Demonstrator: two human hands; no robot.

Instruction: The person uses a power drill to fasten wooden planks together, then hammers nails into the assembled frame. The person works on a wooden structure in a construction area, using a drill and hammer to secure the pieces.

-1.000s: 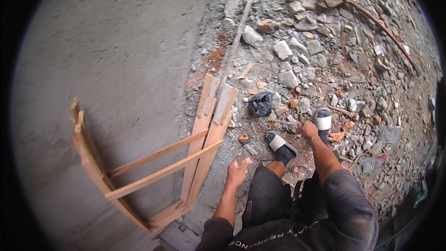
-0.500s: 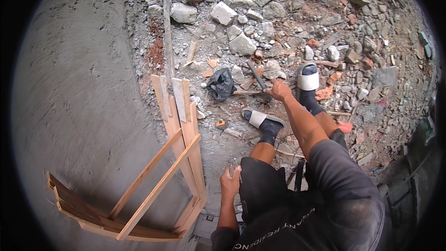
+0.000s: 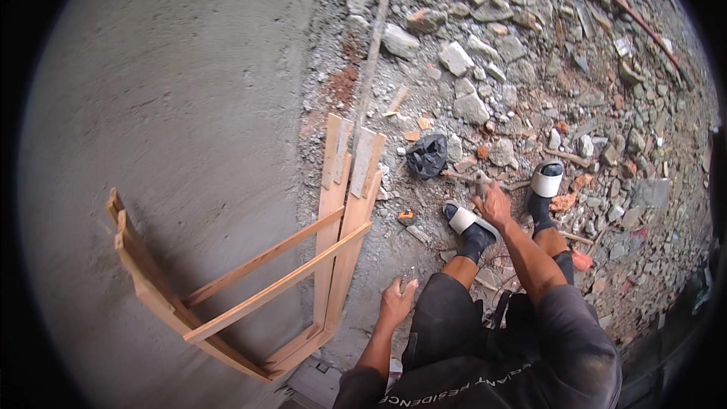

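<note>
My right hand [image 3: 494, 203] reaches down between my feet to the rubble and is closed around a short stick-like object with a grey end [image 3: 479, 179] that pokes up past my fingers. My left hand [image 3: 397, 301] hangs beside my left thigh with its fingers curled; a thin pale sliver seems to stick out above it, too small to identify. A wooden frame [image 3: 330, 212] of planks and two slanted battens leans against the grey plastered wall [image 3: 174, 106], just to the left of my left hand.
Broken stones and brick pieces [image 3: 469, 106] cover the ground ahead and to the right. A crumpled black bag [image 3: 426, 155] lies near the frame's top. My feet in black socks and white-strapped sandals [image 3: 547, 179] stand in the debris. A long thin rod [image 3: 372, 45] runs along the wall's base.
The view has swung, so the frame and wall sit differently in the picture. My right hand has stayed low by my feet and closed on the object; my left hand's fingers have curled in.
</note>
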